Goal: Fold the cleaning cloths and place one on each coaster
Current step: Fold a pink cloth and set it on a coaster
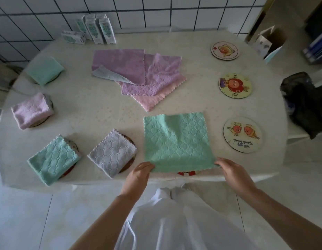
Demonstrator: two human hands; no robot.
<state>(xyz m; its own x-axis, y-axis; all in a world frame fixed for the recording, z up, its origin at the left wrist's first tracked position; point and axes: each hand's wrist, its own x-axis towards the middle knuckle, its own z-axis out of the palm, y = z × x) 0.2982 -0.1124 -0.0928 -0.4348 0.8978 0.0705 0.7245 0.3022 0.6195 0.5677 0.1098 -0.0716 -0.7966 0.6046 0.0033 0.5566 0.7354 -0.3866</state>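
I am pinching the near left corner of the open green cloth [176,141] with my left hand [138,175], fingers curled onto the hem. My right hand [232,173] is pinching the near right corner the same way. The cloth is lying unfolded on the table [95,112], its near hem at the front edge. A red-and-white coaster [186,173] is peeking out from under that hem.

Left side, four coasters are each carrying one folded cloth:
- the far green folded cloth [44,70] is covering nearly all of its coaster;
- the pink folded cloth [30,110] is overhanging its coaster to the left;
- the near green folded cloth [52,158] is sitting tilted, its coaster's rim showing at the right;
- the pale grey folded cloth [112,152] is sitting just beside my left hand, a dark rim showing behind it.

Right side, three printed coasters are lying bare: far coaster [224,50], middle coaster [234,85], near coaster [242,135].

At mid-table a loose pile [138,73] of purple and pink cloths is waiting unfolded, overlapping.

Small cartons [95,29] are standing at the back by the tiled wall. An open cardboard box [270,42] is standing off the right edge; I cannot tell its contents.
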